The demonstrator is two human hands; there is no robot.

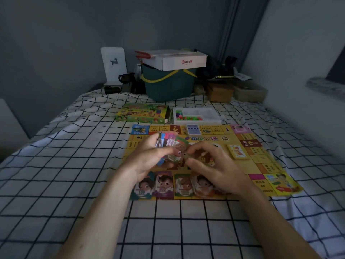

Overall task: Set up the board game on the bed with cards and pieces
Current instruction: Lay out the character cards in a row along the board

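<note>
- Game board [240,146]: lies flat on the bed's checked sheet [74,165]. All positions below are given relative to this board.
- Left hand [149,157]: above the board's centre-left, fingers curled round a fanned stack of paper notes [169,142]; the thumb lies across the fan's near face.
- Right hand [211,161]: above the board's centre, just right of the left hand. Index finger and thumb pinch a single note [178,155] at the fan's near right edge; the other fingers are curled.
- Sorted note piles [164,185]: four piles in a row along the board's near edge; the rightmost is partly hidden under the right hand.
- Yellow card deck [238,151]: on the board's right side, inside the border squares.
- Blue card deck [193,130]: on the board's far edge, near the middle.
- Pieces tray [196,115]: white, just beyond the board's far edge; coloured pieces fill its left compartment.
- Game box [141,113]: beyond the board's far left corner, just left of the tray.
- Green bin [168,86]: well beyond the board, bearing a white carton [179,59].
</note>
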